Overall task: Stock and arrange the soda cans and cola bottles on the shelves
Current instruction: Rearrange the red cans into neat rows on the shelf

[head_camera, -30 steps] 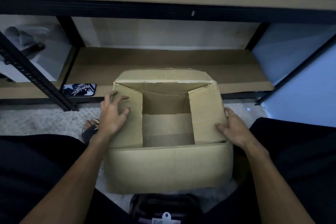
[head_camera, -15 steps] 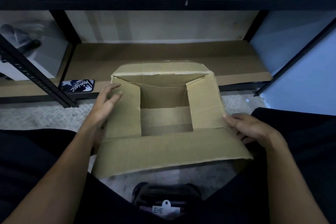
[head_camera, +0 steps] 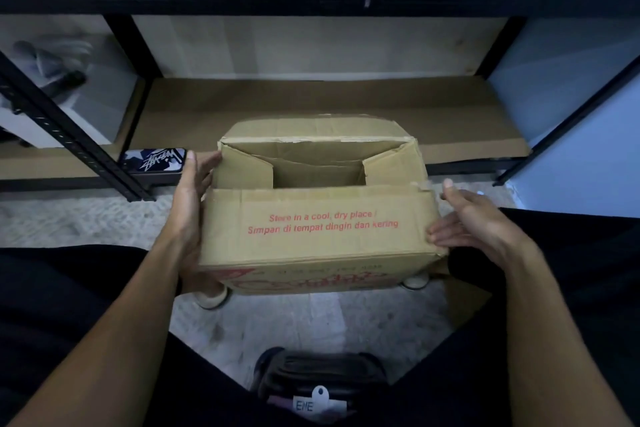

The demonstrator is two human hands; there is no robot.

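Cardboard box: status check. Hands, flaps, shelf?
Left hand flat against cardboard box side, right hand touching near flap corner. Flaps folded partly in, box before lower shelf. Phone on shelf edge.

My box (head_camera: 318,229) is plain tan with red lettering — the small case (head_camera: 156,160) navy and white, scrawled; shelf frame (head_camera: 69,146) black.

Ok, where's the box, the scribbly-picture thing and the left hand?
cardboard box (head_camera: 317,241), head view, near flap, under the red print.
patterned flat case (head_camera: 154,160), head view, middle of its printed face.
left hand (head_camera: 189,208), head view, back of the hand.
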